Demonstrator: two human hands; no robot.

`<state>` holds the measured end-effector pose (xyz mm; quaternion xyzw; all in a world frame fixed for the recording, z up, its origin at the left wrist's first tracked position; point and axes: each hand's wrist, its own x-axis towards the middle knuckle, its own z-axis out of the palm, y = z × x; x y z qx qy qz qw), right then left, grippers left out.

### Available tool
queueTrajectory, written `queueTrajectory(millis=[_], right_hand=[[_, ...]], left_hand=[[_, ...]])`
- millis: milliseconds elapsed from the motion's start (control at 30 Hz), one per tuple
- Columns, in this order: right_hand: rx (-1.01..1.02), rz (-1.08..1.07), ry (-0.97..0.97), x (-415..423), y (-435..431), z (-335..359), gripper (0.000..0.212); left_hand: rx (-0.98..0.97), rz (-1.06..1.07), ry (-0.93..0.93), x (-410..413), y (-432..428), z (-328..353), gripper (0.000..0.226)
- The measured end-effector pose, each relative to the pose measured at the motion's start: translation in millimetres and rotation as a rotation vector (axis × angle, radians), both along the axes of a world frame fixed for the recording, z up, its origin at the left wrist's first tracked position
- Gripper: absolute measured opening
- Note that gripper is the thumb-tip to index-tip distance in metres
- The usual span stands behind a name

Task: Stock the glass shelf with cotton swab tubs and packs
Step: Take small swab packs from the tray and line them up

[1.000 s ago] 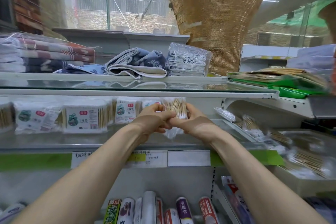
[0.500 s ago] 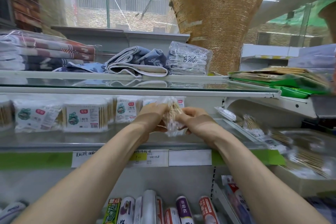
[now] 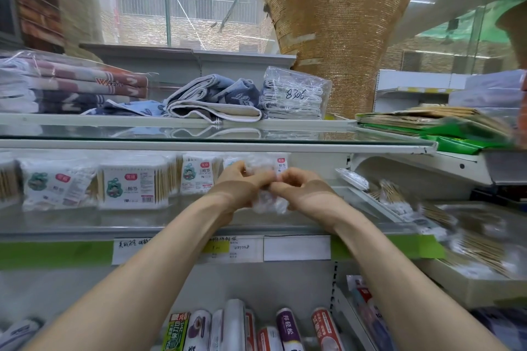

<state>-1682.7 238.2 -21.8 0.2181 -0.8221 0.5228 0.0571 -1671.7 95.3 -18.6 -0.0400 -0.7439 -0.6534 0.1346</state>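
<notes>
Both my hands meet over the middle glass shelf point(image 3: 85, 222). My left hand point(image 3: 242, 188) and my right hand point(image 3: 299, 191) pinch a crumpled clear plastic pack of cotton swabs point(image 3: 268, 202) between them; the pack is blurred and mostly hidden by my fingers. On the shelf to the left stand boxed cotton swab packs point(image 3: 132, 188) with white labels, and a smaller pack point(image 3: 198, 177) stands behind my left hand. More loose swab packs point(image 3: 390, 196) lie on the slanted shelf at the right.
Folded towels point(image 3: 214, 100) and a bagged stack marked 8306 point(image 3: 295, 97) lie on the upper glass shelf. Price labels point(image 3: 233, 248) line the shelf's front edge. Rolled products point(image 3: 236, 328) stand on the shelf below. A tray of swabs point(image 3: 479, 251) is at the right.
The swab pack has dropped from upright between my fingers to low and crumpled; both hands have curled tighter around it at the same spot.
</notes>
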Motion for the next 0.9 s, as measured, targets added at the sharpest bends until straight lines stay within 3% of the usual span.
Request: queueTrajectory(millis=[100,233,367,600,900], right_hand=[[-0.121,-0.070,-0.033,-0.5,3.0,2.1,0.008],[-0.225,-0.047,-0.117,-3.2,3.9,2.6,0.023],[-0.352,-0.029,-0.113,-3.1,7.3,3.7,0.012],[-0.458,-0.059,-0.066,0.0,9.2,4.6,0.011],[-0.358,-0.069,-0.043,0.7,7.7,4.4,0.010]], left_hand=[[-0.010,-0.013,-0.052,-0.5,-1.1,0.4,0.010],[-0.091,-0.074,-0.066,-2.1,-2.7,-0.5,0.033],[-0.101,-0.138,-0.069,-0.3,-1.7,1.3,0.012],[-0.065,-0.140,-0.077,1.3,0.8,2.2,0.014],[0.045,-0.022,0.057,1.0,-1.4,4.6,0.006]])
